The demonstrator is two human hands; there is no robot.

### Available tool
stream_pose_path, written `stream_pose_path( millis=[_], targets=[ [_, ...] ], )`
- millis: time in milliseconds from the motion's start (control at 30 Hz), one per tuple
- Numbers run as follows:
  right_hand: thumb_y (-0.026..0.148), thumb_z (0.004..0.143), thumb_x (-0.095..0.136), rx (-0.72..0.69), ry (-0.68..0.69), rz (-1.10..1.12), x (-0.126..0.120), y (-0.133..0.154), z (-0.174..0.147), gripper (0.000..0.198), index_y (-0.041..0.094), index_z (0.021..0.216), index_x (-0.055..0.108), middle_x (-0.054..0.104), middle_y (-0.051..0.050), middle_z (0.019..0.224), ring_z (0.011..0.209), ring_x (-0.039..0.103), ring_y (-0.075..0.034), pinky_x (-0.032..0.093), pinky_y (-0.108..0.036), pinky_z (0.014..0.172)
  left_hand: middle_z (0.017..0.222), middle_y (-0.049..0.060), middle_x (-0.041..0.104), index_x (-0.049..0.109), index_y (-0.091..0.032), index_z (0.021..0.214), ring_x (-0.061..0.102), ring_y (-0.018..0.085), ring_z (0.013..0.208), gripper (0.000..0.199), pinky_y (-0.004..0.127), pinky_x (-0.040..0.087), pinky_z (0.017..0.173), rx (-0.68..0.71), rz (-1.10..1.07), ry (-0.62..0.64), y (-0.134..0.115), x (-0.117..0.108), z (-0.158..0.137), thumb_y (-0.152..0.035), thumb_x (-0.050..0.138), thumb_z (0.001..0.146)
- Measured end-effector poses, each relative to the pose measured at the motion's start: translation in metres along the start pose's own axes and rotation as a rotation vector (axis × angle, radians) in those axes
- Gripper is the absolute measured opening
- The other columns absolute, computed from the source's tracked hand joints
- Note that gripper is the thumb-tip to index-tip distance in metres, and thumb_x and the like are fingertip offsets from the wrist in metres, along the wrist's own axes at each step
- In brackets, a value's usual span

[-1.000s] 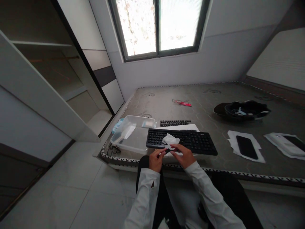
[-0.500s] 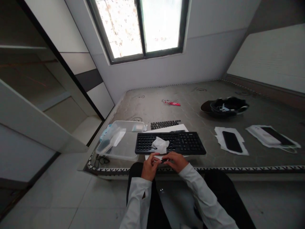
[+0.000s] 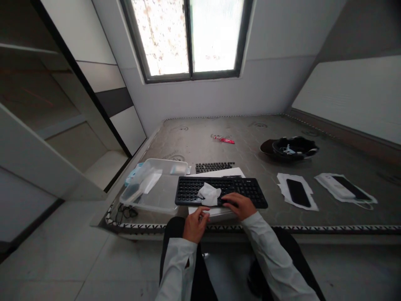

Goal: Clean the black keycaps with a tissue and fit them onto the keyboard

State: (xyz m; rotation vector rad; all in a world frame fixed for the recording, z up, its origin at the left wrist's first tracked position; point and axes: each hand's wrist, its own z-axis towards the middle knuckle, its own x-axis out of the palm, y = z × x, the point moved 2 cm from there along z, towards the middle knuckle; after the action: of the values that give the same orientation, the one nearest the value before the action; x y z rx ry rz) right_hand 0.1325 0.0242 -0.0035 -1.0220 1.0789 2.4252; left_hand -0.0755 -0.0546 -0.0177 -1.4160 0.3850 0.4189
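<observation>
Above grey mattress (image 3: 194,146), long black plastic keyboard (image 3: 228,184) lies under right hand (image 3: 240,205), beyond curled left hand (image 3: 194,226), either's pinch unclear; handling seems unfinished, crumpled white tissue (image 3: 209,194) atop.

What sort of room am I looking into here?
Probably a bedroom: there's a wide, uncovered mattress, what looks like a white headboard at its right end, and an open wardrobe on the left.

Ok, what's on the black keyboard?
A crumpled white tissue lies on the black keyboard, left of middle; the right hand is over the keyboard's near edge. Everything beneath both is covered; whether the hand holds anything is unclear.
</observation>
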Motion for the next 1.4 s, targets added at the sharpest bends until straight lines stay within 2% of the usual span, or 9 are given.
stream_pose_path(
  millis=[100, 233, 400, 567, 867, 1133, 1400],
  targets=[
    [0.03, 0.078, 0.065, 0.125, -0.014, -0.035, -0.021, -0.029, 0.022, 0.021, 0.023, 0.097, 0.071, 0.073, -0.005, 0.094, 0.085, 0.067, -0.02, 0.054, -0.033, 0.079, 0.07, -0.002, 0.067, 0.065, -0.021, 0.102, 0.056, 0.01, 0.054, 0.025, 0.019, 0.038, 0.055, 0.005, 0.036, -0.007, 0.003, -0.003, -0.002, -0.031, 0.047, 0.087],
    [0.028, 0.07, 0.069, 0.339, 0.102, -0.065, -0.026, -0.069, 0.053, 0.022, 0.024, 0.092, 0.073, 0.074, -0.003, 0.089, 0.081, 0.069, -0.02, 0.054, -0.033, 0.078, 0.07, -0.003, 0.067, 0.065, -0.023, 0.106, 0.056, 0.01, 0.054, 0.027, 0.019, 0.038, 0.054, 0.02, 0.037, -0.016, 0.006, -0.006, -0.003, -0.028, 0.047, 0.087],
    [0.022, 0.062, 0.074, 0.385, 0.201, -0.096, -0.02, -0.096, 0.069, 0.018, 0.023, 0.08, 0.075, 0.075, -0.002, 0.075, 0.073, 0.07, -0.021, 0.054, -0.032, 0.073, 0.07, -0.003, 0.067, 0.066, -0.023, 0.098, 0.058, 0.011, 0.056, 0.023, 0.019, 0.04, 0.057, 0.017, 0.041, -0.028, 0.009, -0.009, -0.006, -0.029, 0.047, 0.087],
    [0.024, 0.06, 0.076, 0.379, 0.27, -0.124, -0.017, -0.101, 0.074, 0.02, 0.023, 0.08, 0.075, 0.075, -0.002, 0.075, 0.073, 0.07, -0.021, 0.054, -0.031, 0.072, 0.07, -0.002, 0.068, 0.066, -0.023, 0.093, 0.059, 0.012, 0.059, 0.021, 0.02, 0.04, 0.059, 0.035, 0.059, -0.033, 0.01, -0.014, -0.008, -0.027, 0.047, 0.086],
    [0.021, 0.052, 0.079, 0.412, 0.35, -0.129, -0.016, -0.106, 0.088, 0.02, 0.027, 0.071, 0.075, 0.074, 0.001, 0.067, 0.072, 0.07, -0.023, 0.053, -0.031, 0.07, 0.071, -0.002, 0.068, 0.067, -0.024, 0.098, 0.06, 0.013, 0.06, 0.023, 0.019, 0.039, 0.059, 0.014, 0.078, -0.031, 0.011, -0.019, -0.01, -0.028, 0.047, 0.086],
    [0.028, 0.061, 0.075, 0.449, 0.34, -0.106, -0.019, -0.106, 0.081, 0.02, 0.023, 0.081, 0.076, 0.075, -0.003, 0.077, 0.077, 0.07, -0.022, 0.052, -0.031, 0.076, 0.071, -0.003, 0.068, 0.066, -0.025, 0.098, 0.059, 0.012, 0.06, 0.022, 0.019, 0.038, 0.056, 0.035, 0.083, -0.039, 0.012, -0.02, -0.012, -0.027, 0.047, 0.087],
    [0.026, 0.056, 0.077, 0.444, 0.334, -0.093, -0.022, -0.107, 0.079, 0.02, 0.024, 0.076, 0.076, 0.075, -0.002, 0.072, 0.072, 0.069, -0.022, 0.053, -0.031, 0.072, 0.069, -0.002, 0.068, 0.068, -0.024, 0.095, 0.061, 0.013, 0.062, 0.022, 0.02, 0.039, 0.058, 0.011, 0.088, -0.033, 0.012, -0.017, -0.01, -0.027, 0.048, 0.086]
  ],
)
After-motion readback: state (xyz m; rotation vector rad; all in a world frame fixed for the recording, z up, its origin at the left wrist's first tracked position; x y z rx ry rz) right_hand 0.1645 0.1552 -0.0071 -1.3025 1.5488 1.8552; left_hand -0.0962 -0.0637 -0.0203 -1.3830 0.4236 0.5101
